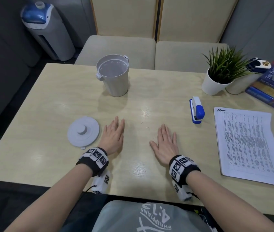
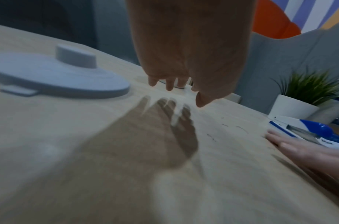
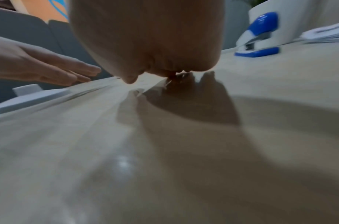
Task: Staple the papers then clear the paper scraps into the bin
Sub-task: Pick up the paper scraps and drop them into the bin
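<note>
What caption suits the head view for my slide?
Both hands, left and right, flat on the table between bin lid and stapler.

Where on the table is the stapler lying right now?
In the head view the blue-and-white stapler lies right of centre, just left of the printed papers and in front of the potted plant.
</note>
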Tool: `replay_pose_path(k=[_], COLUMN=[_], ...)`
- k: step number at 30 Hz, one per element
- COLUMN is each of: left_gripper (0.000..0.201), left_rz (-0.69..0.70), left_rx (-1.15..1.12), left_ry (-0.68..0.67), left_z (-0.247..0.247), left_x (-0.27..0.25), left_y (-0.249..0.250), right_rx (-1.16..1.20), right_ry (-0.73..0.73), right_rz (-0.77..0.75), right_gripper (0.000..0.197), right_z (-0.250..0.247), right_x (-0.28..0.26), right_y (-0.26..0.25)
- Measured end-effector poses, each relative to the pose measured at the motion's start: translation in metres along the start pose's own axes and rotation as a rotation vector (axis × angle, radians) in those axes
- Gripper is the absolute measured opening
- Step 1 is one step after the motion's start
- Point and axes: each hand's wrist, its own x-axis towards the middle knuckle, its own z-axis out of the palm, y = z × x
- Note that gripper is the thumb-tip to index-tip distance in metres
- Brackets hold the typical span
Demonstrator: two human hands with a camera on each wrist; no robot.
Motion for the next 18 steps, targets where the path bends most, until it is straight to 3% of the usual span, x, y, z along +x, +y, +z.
replay_pose_path(k=[3, 6, 14, 18], left_gripper=[0.06, 0.06, 0.051, 0.045], left_rz=[-0.017, -0.029, -0.02, 0.017], left_rx=[-0.015, -0.044, -0.083, -0.087], left_ry=[0.005, 0.041, 0.123, 0.173], left_z=[0.006, 0.011, 0.012, 0.014], left_x=[-0.007, -0.01, -0.013, -0.011], left_y=[-0.003, -0.008, -0.016, -0.01], right_rx=[-0.031, -0.05, -0.082, -0.027], right_ry=[0.05, 0.152, 0.085, 0.103], right_rz=[-0.149, -0.197, -0.311, -0.376], right_gripper=[0.063, 0.061, 0.045, 0.054], right_z=[-0.007, -0.027, -0.04, -0.04], right_x=[0.015, 0.034, 0.054, 0.06], right_y=[-0.013, -0.015, -0.003, -0.01])
